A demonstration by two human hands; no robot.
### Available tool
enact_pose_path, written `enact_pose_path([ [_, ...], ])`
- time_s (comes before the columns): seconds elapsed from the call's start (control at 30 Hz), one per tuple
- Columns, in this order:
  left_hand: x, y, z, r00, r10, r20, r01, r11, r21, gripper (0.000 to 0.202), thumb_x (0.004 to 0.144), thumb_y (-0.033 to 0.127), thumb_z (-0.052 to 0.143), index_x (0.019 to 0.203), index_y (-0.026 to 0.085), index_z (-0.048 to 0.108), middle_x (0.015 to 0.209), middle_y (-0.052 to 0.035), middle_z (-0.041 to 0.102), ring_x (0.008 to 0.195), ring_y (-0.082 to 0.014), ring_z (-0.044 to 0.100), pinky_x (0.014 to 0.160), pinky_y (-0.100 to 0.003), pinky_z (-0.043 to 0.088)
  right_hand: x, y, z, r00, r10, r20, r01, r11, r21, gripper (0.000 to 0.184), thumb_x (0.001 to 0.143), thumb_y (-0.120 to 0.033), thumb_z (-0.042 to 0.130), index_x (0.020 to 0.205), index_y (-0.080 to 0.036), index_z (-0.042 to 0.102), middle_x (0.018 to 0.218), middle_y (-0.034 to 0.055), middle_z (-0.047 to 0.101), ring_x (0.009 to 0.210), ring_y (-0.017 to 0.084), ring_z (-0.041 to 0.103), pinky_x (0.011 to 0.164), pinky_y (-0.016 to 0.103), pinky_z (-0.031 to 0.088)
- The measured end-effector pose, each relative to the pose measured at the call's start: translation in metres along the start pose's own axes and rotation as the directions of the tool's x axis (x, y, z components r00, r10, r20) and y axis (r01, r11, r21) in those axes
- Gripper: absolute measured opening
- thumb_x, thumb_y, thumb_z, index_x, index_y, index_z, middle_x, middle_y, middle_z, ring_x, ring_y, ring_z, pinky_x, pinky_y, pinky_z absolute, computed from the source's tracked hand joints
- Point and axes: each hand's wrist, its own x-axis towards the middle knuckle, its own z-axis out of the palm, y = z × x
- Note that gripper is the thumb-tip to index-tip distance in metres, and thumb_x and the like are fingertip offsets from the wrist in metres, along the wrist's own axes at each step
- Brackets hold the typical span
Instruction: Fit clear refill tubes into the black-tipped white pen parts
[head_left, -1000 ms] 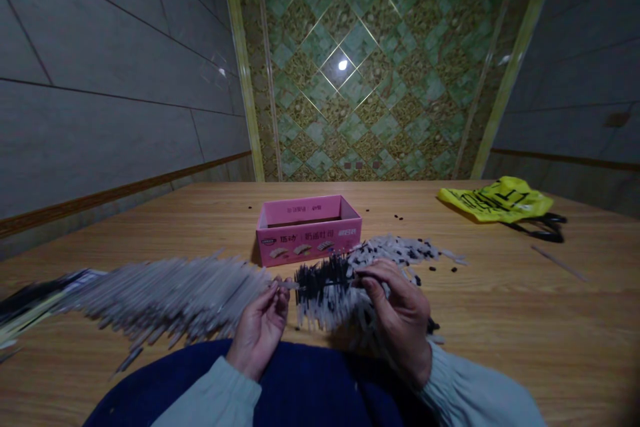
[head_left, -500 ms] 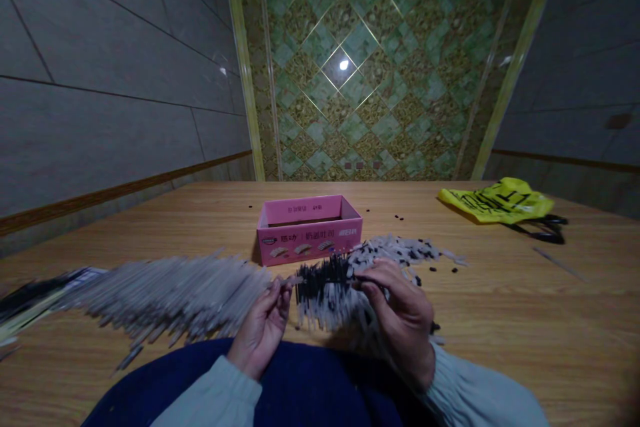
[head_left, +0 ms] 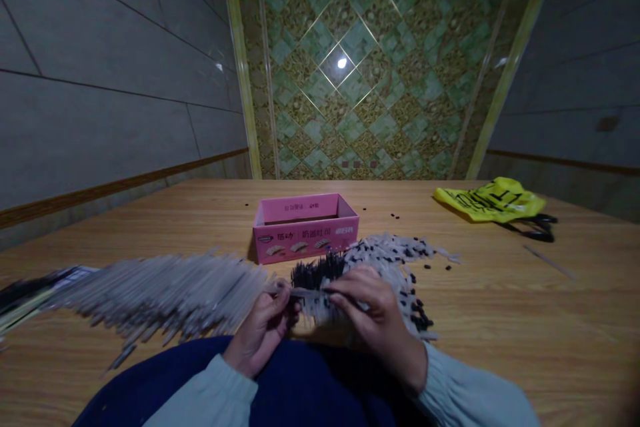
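Translucent stick (head_left: 306, 293), quantity one, is spanning the gap between two hands at the lower centre of the frame. The left hand (head_left: 265, 323) is gripping the left end: thumb and index finger are clamping on it, and the remaining fingers are curling below. The right hand (head_left: 375, 310) is pinching the right end — thumb and forefinger are pressing together on it, the exact contact appearing blurred. Two pale green sleeves (head_left: 465, 380) are covering the wrists.

One pile of long translucent sticks (head_left: 170, 293) is occupying the lower left; its pieces are overlapping too densely for a count. One cluster of dark-ended sticks (head_left: 313, 273) is lying directly behind the held piece. One heap of short pale and black pieces (head_left: 395, 250) is spreading right of centre, likewise defying a count; two loose black bits (head_left: 449, 268) are resting just beside it.

One pink box (head_left: 305, 240) is standing on the table (head_left: 500, 327) at the centre. Four dark specks (head_left: 393, 215) are lying farther back — one left of the box, three right. One yellow bag (head_left: 493, 200) is lying at the middle right, with one lone stick (head_left: 549, 261) resting below it.
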Motion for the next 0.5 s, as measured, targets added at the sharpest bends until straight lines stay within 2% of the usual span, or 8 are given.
enact_pose_path([
  [0.1,0.000,0.000,-0.003,0.998,-0.003,0.061,0.000,0.999,0.054,0.010,0.072,0.015,0.068,0.077,0.014,0.060,0.064,-0.0014,0.063,0.058,-0.0107,0.061,0.054,-0.018,0.051,0.005,-0.008,-0.009,0.978,0.067,0.197,-0.057,0.997,-0.056,0.032,0.083,-0.029,0.060,0.114,-0.024,0.060,0.097,0.0048,0.066,0.086,0.018,0.060,0.079,0.032,0.045],
  [0.17,0.002,0.001,-0.005,1.000,-0.006,-0.021,0.006,0.999,0.038,0.011,0.070,0.013,0.069,0.078,0.014,0.061,0.068,-0.0023,0.065,0.057,-0.0108,0.061,0.052,-0.019,0.051,0.007,-0.016,-0.026,0.957,0.151,0.248,-0.130,0.987,-0.097,0.043,0.083,-0.032,0.060,0.124,-0.023,0.051,0.107,0.0062,0.063,0.090,0.018,0.059,0.080,0.031,0.046],
  [0.2,0.002,0.002,-0.006,0.997,0.013,-0.077,-0.011,1.000,0.025,0.011,0.070,0.011,0.069,0.078,0.013,0.061,0.067,-0.0025,0.065,0.055,-0.0103,0.061,0.050,-0.018,0.051,0.006,-0.022,-0.038,0.942,0.190,0.278,-0.152,0.977,-0.151,0.043,0.083,-0.032,0.060,0.123,-0.023,0.051,0.107,0.0065,0.063,0.090,0.018,0.059,0.079,0.030,0.046],
  [0.27,0.004,0.003,-0.007,0.992,0.022,-0.124,-0.021,1.000,0.009,0.008,0.070,0.009,0.067,0.076,0.011,0.063,0.067,-0.0034,0.065,0.055,-0.0109,0.061,0.049,-0.018,0.051,-0.005,-0.033,-0.062,0.880,0.290,0.376,-0.168,0.931,-0.325,0.031,0.080,-0.033,0.062,0.110,-0.023,0.059,0.094,0.0050,0.065,0.082,0.019,0.061,0.071,0.029,0.047],
  [0.3,0.004,0.004,-0.007,0.990,0.020,-0.136,-0.020,1.000,-0.001,0.008,0.070,0.008,0.066,0.076,0.012,0.063,0.067,-0.0036,0.066,0.055,-0.0112,0.061,0.049,-0.019,0.052,-0.016,-0.039,-0.074,0.837,0.353,0.418,-0.169,0.894,-0.416,0.022,0.080,-0.032,0.062,0.100,-0.024,0.063,0.087,0.0036,0.065,0.075,0.019,0.061,0.065,0.028,0.046],
  [0.37,0.005,0.005,-0.007,0.991,-0.006,-0.135,0.005,1.000,-0.004,0.009,0.069,0.009,0.067,0.076,0.013,0.064,0.068,-0.0038,0.066,0.056,-0.0121,0.061,0.049,-0.020,0.052,-0.048,-0.050,-0.094,0.771,0.474,0.425,-0.178,0.802,-0.571,0.005,0.077,-0.025,0.063,0.082,-0.023,0.063,0.080,0.0030,0.064,0.064,0.018,0.060,0.055,0.026,0.043],
  [0.4,0.005,0.004,-0.008,0.992,-0.012,-0.129,0.012,1.000,0.002,0.009,0.068,0.009,0.068,0.076,0.013,0.064,0.067,-0.0038,0.066,0.056,-0.0123,0.061,0.049,-0.020,0.053,-0.067,-0.054,-0.102,0.755,0.526,0.391,-0.189,0.746,-0.638,0.005,0.074,-0.022,0.063,0.078,-0.023,0.061,0.078,0.0034,0.063,0.060,0.018,0.060,0.051,0.026,0.042],
  [0.5,0.006,0.002,-0.010,0.994,-0.023,-0.106,0.026,0.999,0.030,0.016,0.063,0.013,0.074,0.077,0.013,0.065,0.067,-0.0034,0.066,0.056,-0.0125,0.062,0.050,-0.019,0.052,-0.127,-0.059,-0.119,0.765,0.585,0.270,-0.264,0.667,-0.697,0.021,0.072,-0.027,0.064,0.093,-0.025,0.060,0.081,0.0042,0.063,0.058,0.019,0.062,0.047,0.025,0.043],
])
